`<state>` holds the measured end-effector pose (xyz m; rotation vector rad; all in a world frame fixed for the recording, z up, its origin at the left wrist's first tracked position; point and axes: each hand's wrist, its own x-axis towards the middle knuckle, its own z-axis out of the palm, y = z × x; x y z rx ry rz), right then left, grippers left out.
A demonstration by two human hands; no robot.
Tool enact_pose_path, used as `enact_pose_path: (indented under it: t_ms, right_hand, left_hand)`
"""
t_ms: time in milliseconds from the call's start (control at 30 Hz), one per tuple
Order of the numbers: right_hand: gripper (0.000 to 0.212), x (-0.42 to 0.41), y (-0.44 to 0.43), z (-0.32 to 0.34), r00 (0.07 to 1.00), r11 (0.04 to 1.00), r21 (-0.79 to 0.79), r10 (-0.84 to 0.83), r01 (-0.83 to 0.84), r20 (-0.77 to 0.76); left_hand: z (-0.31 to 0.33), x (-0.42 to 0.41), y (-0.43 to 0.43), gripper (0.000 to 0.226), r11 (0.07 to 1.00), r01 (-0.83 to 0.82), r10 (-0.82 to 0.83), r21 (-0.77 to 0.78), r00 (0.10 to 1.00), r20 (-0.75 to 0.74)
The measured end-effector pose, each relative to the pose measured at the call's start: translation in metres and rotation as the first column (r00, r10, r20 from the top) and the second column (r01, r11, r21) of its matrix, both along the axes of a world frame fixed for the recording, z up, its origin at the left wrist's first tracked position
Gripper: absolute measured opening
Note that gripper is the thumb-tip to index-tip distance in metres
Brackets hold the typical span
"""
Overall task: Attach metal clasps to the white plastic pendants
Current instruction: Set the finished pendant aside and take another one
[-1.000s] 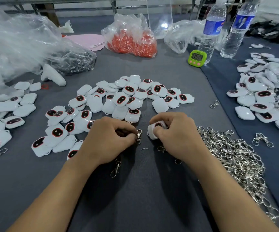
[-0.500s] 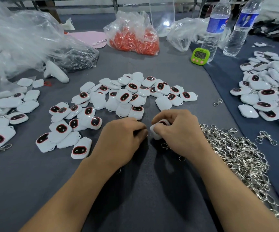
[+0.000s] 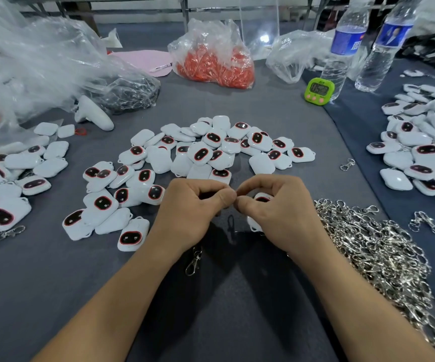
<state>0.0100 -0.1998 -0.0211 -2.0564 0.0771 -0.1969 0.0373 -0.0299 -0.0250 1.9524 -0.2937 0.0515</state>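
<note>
Glossy white rounded pendant (image 3: 262,197) gripped in the right hand (image 3: 280,216), left hand (image 3: 187,212) pinching something hidden, thumbs touching.

Left hand (image 3: 193,207) and right hand (image 3: 281,212) both bare. Left forearm (image 3: 122,296) and right forearm (image 3: 354,296) bare too, uncovered right down to the bottom frame edge. Thumbnails short, trimmed close. Knuckle and finger creases show on both hands. Wrists slim. Whatever is worn higher up the arms is out of view.
</note>
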Motion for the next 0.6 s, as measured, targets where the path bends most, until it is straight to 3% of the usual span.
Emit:
enact_pose_path:
  t_ms: [100, 300, 600]
  right_hand:
    - [0.013, -0.0003, 0.0012, 0.0009, 1.0, 0.999, 0.034, 0.01, -0.01, 0.002]
    - [0.016, 0.003, -0.0023, 0.003, 0.996, 0.958, 0.288, 0.034, -0.01, -0.079]
    - [0.018, 0.003, -0.0031, 0.0033, 0.991, 0.971, 0.232, 0.078, -0.051, -0.109]
  left_hand:
    - [0.0007, -0.0001, 0.0005, 0.009, 0.999, -0.001, -0.001, -0.04, 0.999, -0.04]
    - [0.0032, -0.0041, 0.0011, 0.018, 0.983, 0.05, -0.073, -0.177, 0.989, -0.129]
    - [0.007, -0.0056, -0.0009, 0.015, 0.984, 0.091, -0.111, -0.156, 0.986, -0.125]
